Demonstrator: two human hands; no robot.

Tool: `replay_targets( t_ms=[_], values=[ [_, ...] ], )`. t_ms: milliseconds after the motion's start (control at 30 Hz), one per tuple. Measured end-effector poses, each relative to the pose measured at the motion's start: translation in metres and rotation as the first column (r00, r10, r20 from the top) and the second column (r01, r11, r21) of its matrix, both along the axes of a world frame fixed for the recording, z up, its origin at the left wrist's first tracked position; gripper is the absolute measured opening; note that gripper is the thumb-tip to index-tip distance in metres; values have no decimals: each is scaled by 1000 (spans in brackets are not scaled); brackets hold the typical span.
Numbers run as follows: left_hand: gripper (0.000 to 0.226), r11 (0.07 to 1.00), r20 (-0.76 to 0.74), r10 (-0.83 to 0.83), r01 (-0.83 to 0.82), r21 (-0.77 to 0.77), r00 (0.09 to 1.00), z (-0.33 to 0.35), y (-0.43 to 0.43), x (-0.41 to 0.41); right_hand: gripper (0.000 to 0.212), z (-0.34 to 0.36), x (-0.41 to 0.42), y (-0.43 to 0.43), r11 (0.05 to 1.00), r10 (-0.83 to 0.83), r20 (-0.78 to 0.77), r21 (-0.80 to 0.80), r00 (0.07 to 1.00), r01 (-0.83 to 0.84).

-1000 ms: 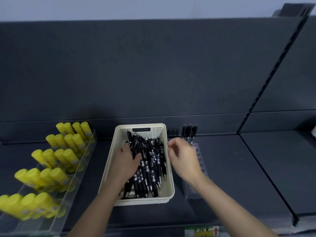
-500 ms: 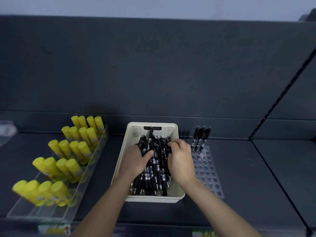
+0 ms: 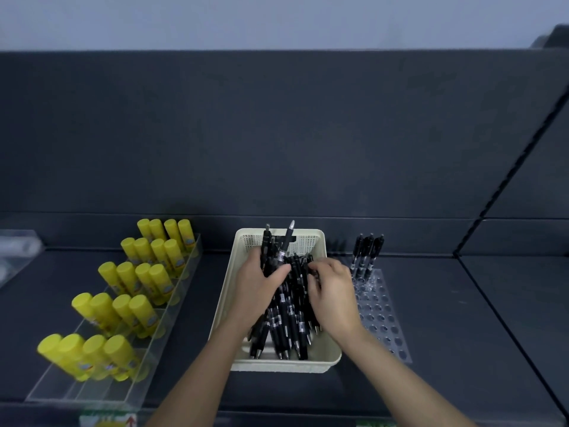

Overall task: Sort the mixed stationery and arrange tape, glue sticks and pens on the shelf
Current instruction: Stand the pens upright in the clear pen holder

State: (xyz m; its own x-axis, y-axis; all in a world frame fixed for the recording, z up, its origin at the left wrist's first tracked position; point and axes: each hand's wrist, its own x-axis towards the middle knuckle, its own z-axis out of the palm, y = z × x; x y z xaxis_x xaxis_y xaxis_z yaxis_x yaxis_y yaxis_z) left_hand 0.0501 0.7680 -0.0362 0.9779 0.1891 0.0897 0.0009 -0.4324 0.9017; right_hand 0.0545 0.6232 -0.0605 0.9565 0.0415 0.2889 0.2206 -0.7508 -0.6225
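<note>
Left hand (image 3: 257, 291) grasps black plastic click pens (image 3: 281, 251), probably bound for the clear holed acrylic rack (image 3: 381, 315) at their three o'clock; I cannot tell the right hand's (image 3: 334, 295) grip.

your basket (image 3: 277, 368): matt cream plastic
your pens (image 3: 289, 322): glossy black plastic
glue sticks (image 3: 144, 312): smooth yellow plastic
pen rack (image 3: 385, 318): clear glossy plastic
shelf (image 3: 462, 334): matt, dark
</note>
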Motion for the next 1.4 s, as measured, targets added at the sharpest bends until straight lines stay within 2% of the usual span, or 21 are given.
replay_targets(
  t_ms=[100,233,333,400,467,533,600,700,900,967,1033,1133,1200,1267,1400],
  values=[
    [27,997,4,-79,79,-2,997,5,-1,-2,26,16,-2,-2,985,31,-13,169,999,-28],
    [33,984,13,-177,177,7,984,8,-6,0,12,44,4,2,890,106,-136,456,985,-33],
    [34,967,15,-255,254,31,967,12,-11,0,24,52,8,2,829,100,-186,559,978,22],
    [31,964,10,-262,262,37,965,13,-13,0,24,56,8,-3,727,81,-220,680,972,94],
    [22,971,11,-240,240,3,971,11,-11,1,20,63,9,-10,541,74,-248,824,966,170],
    [18,980,8,-198,199,-27,980,7,-10,2,13,68,7,-20,436,54,-254,876,966,206],
    [15,985,3,-170,170,-9,985,5,-12,3,8,70,4,-31,427,19,-253,877,967,221],
    [12,989,-1,-146,146,7,989,4,-22,5,8,66,-1,-45,472,-24,-273,845,962,251],
    [12,984,10,-177,178,-15,984,14,-40,10,16,67,-11,-60,510,61,-236,842,970,173],
    [18,977,23,-206,207,-49,978,18,-46,10,22,73,-12,-66,462,102,-210,876,972,141],
    [25,973,22,-213,214,-85,977,17,-51,11,29,78,-11,-75,370,118,-191,919,975,135],
    [18,979,-10,-184,182,-89,983,12,-58,13,33,84,-9,-95,254,95,-192,953,977,163],
    [10,986,-26,-155,153,-69,988,9,-61,13,34,82,-7,-108,277,51,-225,939,973,203],
    [5,989,-38,-131,129,-66,991,7,-65,13,32,77,-4,-117,353,0,-253,905,967,237],
    [9,991,-14,-126,125,-42,992,1,-71,13,12,64,2,-126,440,-79,-291,848,954,295]
  ],
)
